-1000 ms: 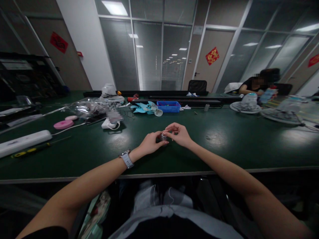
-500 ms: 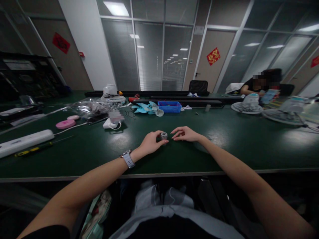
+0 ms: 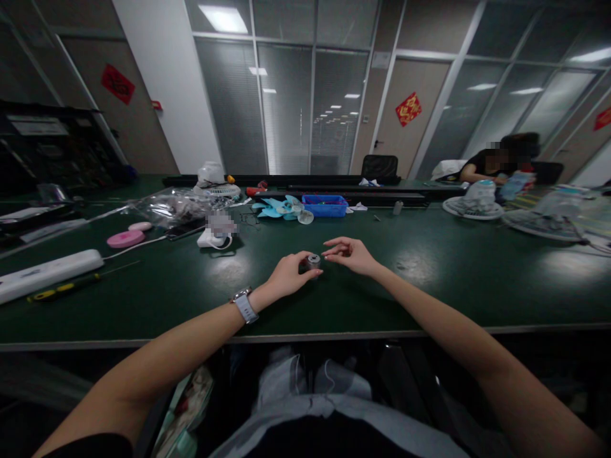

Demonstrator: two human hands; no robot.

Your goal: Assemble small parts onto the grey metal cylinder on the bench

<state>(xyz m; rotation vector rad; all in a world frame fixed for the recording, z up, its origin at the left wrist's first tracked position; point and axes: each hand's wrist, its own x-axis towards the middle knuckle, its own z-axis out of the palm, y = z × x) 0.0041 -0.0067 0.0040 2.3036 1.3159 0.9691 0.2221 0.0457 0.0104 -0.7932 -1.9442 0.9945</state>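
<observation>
- Left hand [image 3: 292,273] grips a short, silvery-grey metal cylinder [image 3: 314,261], thumb on the near side and fingers on the far side; a watch with a pale grey band [image 3: 245,306] circles that wrist.
- The cylinder stands upright on a dark green tabletop [image 3: 305,312], towards its near edge, its round top face bare and marked with dark spots.
- Right hand [image 3: 354,256] hovers just to the right of the cylinder, apart from it, fingers bent towards it; whether the fingertips pinch something small, I cannot tell.
- Beyond the hands sit a blue rectangular plastic basket [image 3: 324,207] and, beside it on the left, light-blue plastic fan blades [image 3: 279,208]; farther right stands a small grey cylindrical piece [image 3: 398,207].
- Left of the hands lie a white plug-like block with a cable [image 3: 209,239], a pink round object [image 3: 125,239], a long white power strip [image 3: 50,273] and, just beside the strip, a screwdriver with a yellow-and-black handle [image 3: 60,292].
- Far right, a white round fan part [image 3: 472,205] rests on the tabletop, near a person in a dark top [image 3: 481,164].
</observation>
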